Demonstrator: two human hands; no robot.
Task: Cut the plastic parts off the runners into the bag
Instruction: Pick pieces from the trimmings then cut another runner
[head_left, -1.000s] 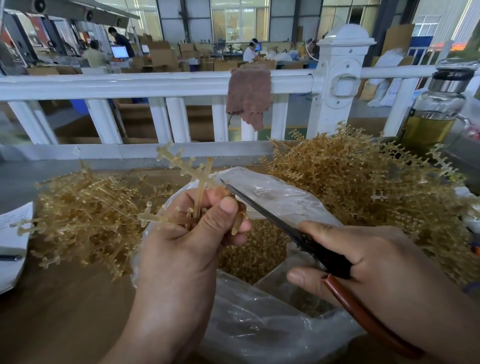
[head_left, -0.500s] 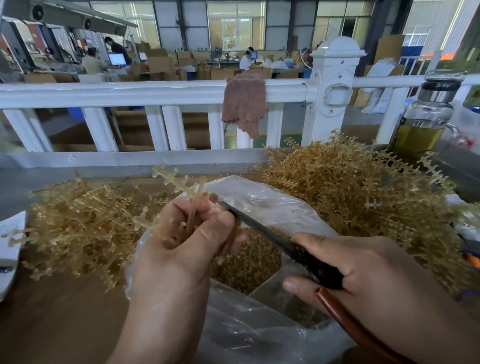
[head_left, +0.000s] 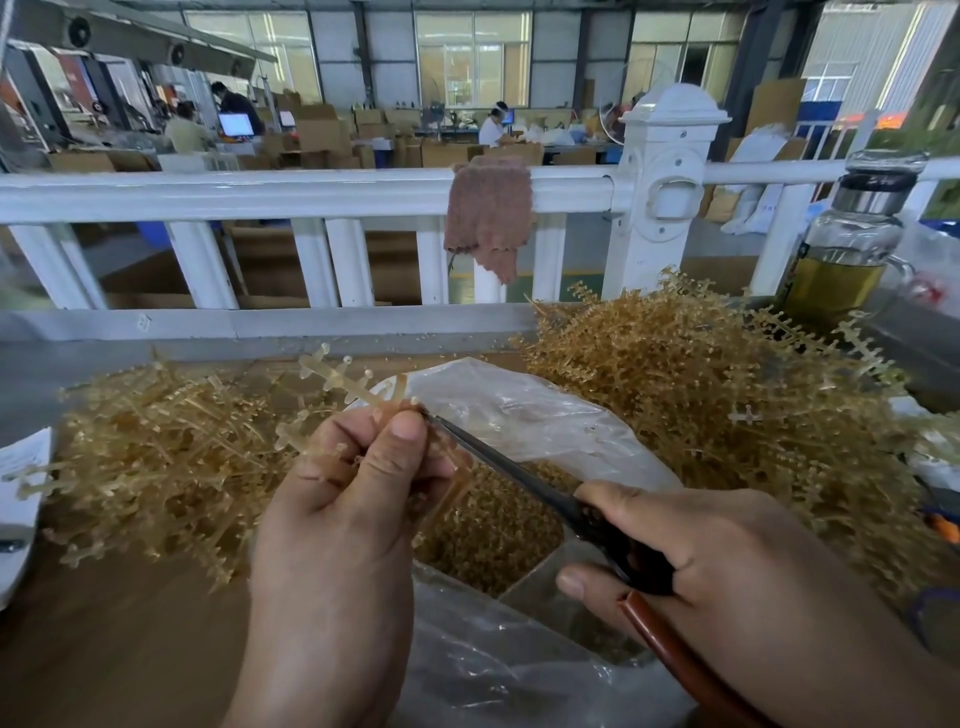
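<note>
Left hand (head_left: 343, 499) pinches runner (head_left: 337, 376) above bag (head_left: 519, 410); right hand (head_left: 727, 561) clamped on cutters (head_left: 519, 475). Runner light, springy, brittle: hold near cut.

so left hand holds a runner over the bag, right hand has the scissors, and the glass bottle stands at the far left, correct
Not quite. In the head view the glass bottle stands at the far right, not left. The rest holds: the left hand holds a runner over the bag, the right hand grips the scissors.
</note>
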